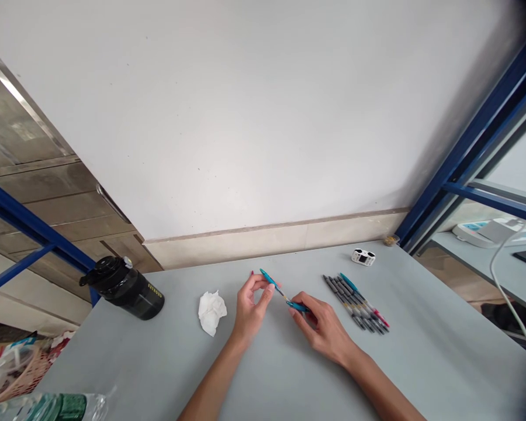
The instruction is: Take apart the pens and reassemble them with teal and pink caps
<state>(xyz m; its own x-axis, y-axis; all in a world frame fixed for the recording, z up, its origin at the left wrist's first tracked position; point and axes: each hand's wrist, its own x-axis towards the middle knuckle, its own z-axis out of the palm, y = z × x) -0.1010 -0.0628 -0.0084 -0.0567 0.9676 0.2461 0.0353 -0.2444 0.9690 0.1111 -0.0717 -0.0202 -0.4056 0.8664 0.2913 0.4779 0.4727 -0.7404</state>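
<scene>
My left hand (251, 307) pinches the far end of a teal pen (281, 292) between thumb and fingers. At the pen's nearer end, my right hand (322, 327) has its fingers closed round the teal part. The pen slants above the grey table, with a see-through section in its middle. Just right of my right hand lies a row of pens (355, 304), mostly grey and black, with a teal one and a pinkish-red tip among them. A crumpled white tissue (211, 313) lies left of my left hand.
A black bottle (125, 289) stands on the table (158, 362) at the left. A small white device (363, 257) and a small clear container (391, 240) sit at the back right. Blue metal frames (464, 146) flank the table. A plastic bottle (48, 406) is at lower left.
</scene>
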